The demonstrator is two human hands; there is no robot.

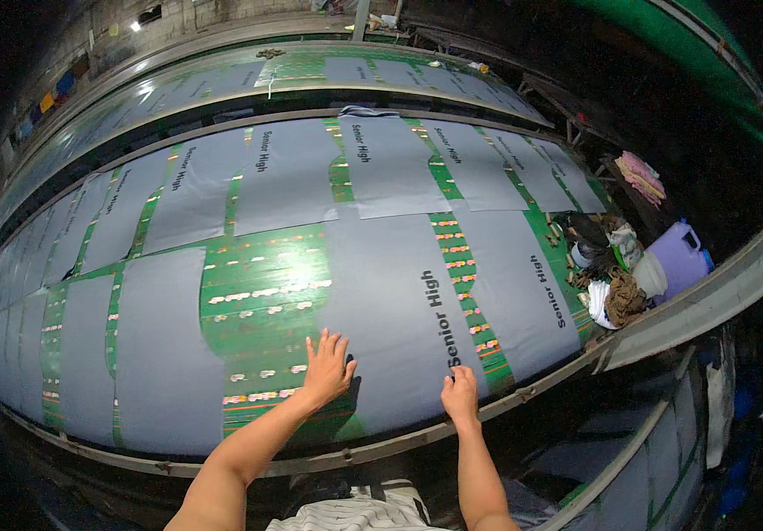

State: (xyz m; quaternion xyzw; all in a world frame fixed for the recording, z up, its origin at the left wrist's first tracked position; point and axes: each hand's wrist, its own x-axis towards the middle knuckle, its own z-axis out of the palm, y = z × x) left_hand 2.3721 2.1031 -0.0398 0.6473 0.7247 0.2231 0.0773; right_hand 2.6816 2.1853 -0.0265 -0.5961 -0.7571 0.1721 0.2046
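A grey fabric panel [381,292] with a line of dark lettering along its right side lies flat on the long green table in front of me. My left hand [328,367], fingers spread, is over the panel's left edge and casts a shadow beside it. Close to the near end of the lettering is my right hand [459,391], its fingers loosely bent and the thumb apart from them. I see nothing held in either hand. Whether the fingertips press on the cloth, I cannot tell.
Several similar grey panels, such as one at left [169,336], cover the green tabletop [262,257]. A metal rail [346,458] borders its near edge. At the right end stand a purple jug [678,257] and crumpled rags [622,296]. Another panel-covered table [302,66] runs behind.
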